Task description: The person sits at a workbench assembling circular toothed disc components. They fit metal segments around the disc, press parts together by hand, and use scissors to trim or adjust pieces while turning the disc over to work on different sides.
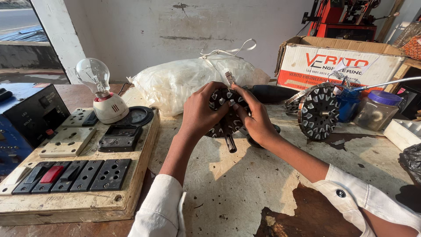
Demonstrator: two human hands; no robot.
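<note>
Head-worn view, angled down and forward, close over workbench, facing wall

In front of me stands a whitewashed wall, scuffed and cracked in places, with grey streaks across it. To my left a thick white pillar frames an opening where I see a road and a low grey wall outside. Warm sunlight falls across my tabletop, whose pale covering is torn and peeling, baring dark brown wood near the front edge. Hard shadows lie over it. In the far right corner behind a cardboard box stands a red and black machine
</note>
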